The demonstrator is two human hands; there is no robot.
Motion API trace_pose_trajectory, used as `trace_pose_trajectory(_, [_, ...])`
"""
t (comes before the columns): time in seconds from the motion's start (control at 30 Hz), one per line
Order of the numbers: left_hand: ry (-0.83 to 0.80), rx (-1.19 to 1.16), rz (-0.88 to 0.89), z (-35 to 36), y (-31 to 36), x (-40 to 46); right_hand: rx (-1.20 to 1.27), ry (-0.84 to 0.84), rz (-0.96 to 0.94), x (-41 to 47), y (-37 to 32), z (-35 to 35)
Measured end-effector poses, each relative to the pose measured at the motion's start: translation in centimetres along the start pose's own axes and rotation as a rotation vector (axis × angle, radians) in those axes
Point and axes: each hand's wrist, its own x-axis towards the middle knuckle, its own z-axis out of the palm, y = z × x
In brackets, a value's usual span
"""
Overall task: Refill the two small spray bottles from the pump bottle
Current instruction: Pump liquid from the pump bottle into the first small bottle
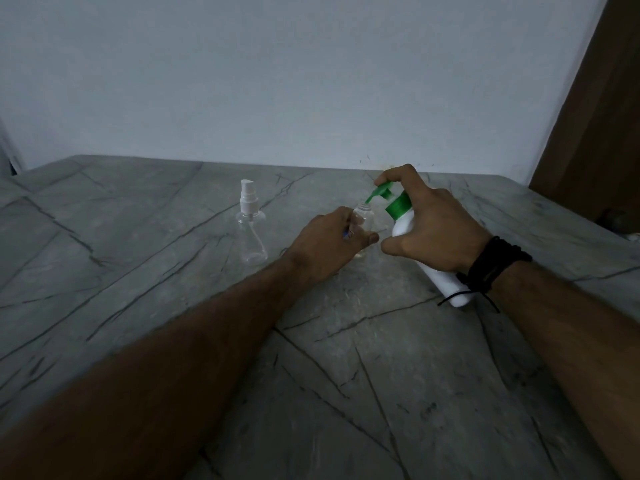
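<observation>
Two spray bottles, capped one (pixel 251 226) standing apart, left hand (pixel 329 244) gripping uncapped one (pixel 363 221), right hand (pixel 429 223) fingers clamped on one pump bottle (pixel 403 220)

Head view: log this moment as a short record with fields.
surface: grey veined table
left hand: grips the open bottle, standing, cap off
right hand: holds the pump bottle tilted, forefinger on the green pump
nozzle: at the open bottle's mouth
capped bottle: upright at left, apart from both hands, sprayer on
wrist: black bands on the right
</observation>
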Motion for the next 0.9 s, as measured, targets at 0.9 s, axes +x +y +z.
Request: trace_pose_trajectory(0.9, [-0.017,-0.006,-0.014,0.08,0.05,0.06,-0.013,0.021,0.004,-0.18,-0.02,-0.10])
